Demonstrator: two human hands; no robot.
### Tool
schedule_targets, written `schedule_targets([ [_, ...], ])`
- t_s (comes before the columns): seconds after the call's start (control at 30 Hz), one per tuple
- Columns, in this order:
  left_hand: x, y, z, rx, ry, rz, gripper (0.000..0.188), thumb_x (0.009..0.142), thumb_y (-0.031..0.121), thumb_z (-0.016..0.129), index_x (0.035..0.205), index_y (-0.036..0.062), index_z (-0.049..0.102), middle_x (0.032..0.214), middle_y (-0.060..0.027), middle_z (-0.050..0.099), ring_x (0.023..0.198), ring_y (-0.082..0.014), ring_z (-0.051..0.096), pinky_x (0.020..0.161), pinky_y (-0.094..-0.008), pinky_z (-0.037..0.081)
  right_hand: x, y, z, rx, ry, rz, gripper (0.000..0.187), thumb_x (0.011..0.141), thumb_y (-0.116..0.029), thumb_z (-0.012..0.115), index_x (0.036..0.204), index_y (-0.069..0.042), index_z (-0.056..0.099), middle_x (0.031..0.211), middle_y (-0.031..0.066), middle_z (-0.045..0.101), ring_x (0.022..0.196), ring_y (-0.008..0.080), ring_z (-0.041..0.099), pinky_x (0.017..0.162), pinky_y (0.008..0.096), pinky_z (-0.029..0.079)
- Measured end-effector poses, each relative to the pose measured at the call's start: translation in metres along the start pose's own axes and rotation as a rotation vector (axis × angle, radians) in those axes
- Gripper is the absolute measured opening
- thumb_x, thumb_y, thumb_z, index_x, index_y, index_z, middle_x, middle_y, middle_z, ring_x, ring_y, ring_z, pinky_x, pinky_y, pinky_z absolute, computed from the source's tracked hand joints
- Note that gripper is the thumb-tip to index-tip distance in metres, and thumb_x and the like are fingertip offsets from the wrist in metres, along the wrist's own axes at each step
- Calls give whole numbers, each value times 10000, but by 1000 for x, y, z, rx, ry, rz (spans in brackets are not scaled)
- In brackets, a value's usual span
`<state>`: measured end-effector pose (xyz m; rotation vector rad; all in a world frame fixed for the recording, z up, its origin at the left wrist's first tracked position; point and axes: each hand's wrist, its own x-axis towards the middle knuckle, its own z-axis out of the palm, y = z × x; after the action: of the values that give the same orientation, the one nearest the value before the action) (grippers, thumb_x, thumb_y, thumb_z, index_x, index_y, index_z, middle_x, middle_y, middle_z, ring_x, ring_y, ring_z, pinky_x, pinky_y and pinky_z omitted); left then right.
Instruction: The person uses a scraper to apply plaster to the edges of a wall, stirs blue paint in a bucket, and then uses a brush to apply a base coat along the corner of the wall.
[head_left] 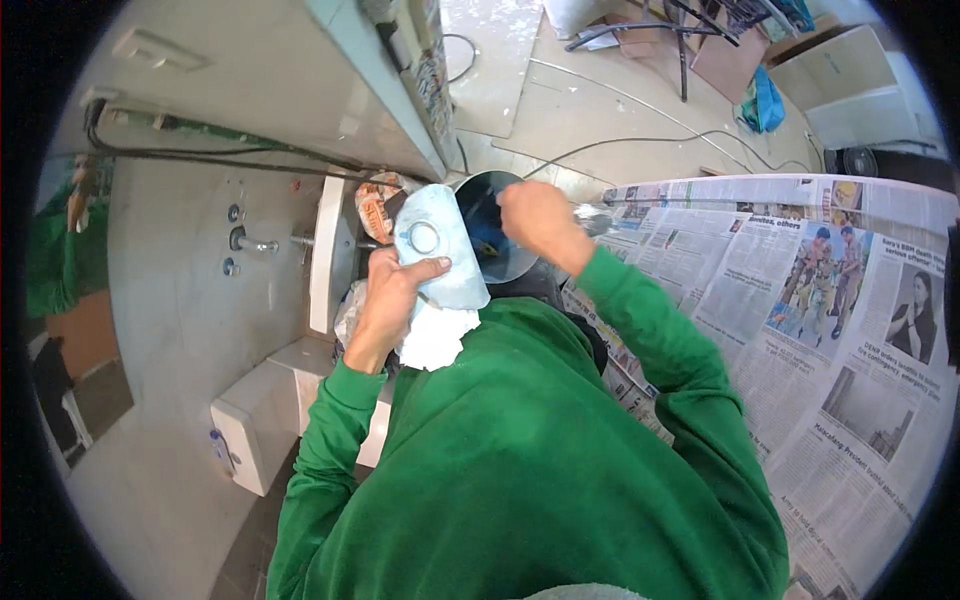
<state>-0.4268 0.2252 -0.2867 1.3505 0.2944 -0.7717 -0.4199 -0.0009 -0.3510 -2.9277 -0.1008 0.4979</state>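
My left hand [388,297] grips a flat, light blue piece [455,262] with rounded corners and a pale ring on its face. The thumb presses on its top side, while the other fingers are hidden beneath it. A crumpled white sheet, like paper or cloth [437,340], hangs below its lower edge. Just to the right is a round pail [515,266] with a dark bluish inside. Over the pail's right rim my right hand [543,224] is closed in a fist. What it may hold cannot be made out.
Newspaper [720,290] covers a surface on the right. Along the left wall are a tap [255,245], a white basin [330,255] and a white toilet tank [255,430]. An orange-printed plastic bag [378,208] lies beyond my left hand. A cable [640,137] crosses the floor ahead.
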Motion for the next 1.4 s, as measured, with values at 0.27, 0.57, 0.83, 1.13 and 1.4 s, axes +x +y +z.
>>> schedule_targets([
  [0.27,57,25,76,30,-23,-46,223,771,7,670,981,-67,657,886,-131,699,746,-209,674,702,-330,536,57,49,41,-129,-118,63,156,857,-167,611,886,-175,764,855,27,735,838,219,719,643,357,553],
  [0.57,146,52,160,5,82,-89,260,758,10,676,1007,-64,655,910,-128,699,784,-213,675,742,-330,537,128,176,28,-236,-61,-161,194,886,-176,567,828,-182,751,796,1,718,778,191,709,582,361,521],
  [0.83,208,94,196,-35,154,-33,253,760,54,697,979,-70,667,876,-130,700,723,-206,676,679,-320,542,212,244,-12,-287,-11,-272,190,885,-174,558,861,-194,746,807,12,719,788,199,707,581,378,519],
  [1.13,279,149,193,-61,106,26,247,760,52,696,976,-66,673,864,-116,701,723,-182,671,682,-309,535,301,266,-39,-368,82,-346,202,882,-194,554,807,-157,739,891,79,691,738,238,698,589,381,520],
  [1.4,374,155,182,-170,305,14,292,744,55,698,1014,-56,673,907,-108,700,746,-188,665,736,-316,525,351,306,-95,33,-7,-417,146,750,-120,602,747,-43,726,722,185,680,700,327,694,612,417,556],
])
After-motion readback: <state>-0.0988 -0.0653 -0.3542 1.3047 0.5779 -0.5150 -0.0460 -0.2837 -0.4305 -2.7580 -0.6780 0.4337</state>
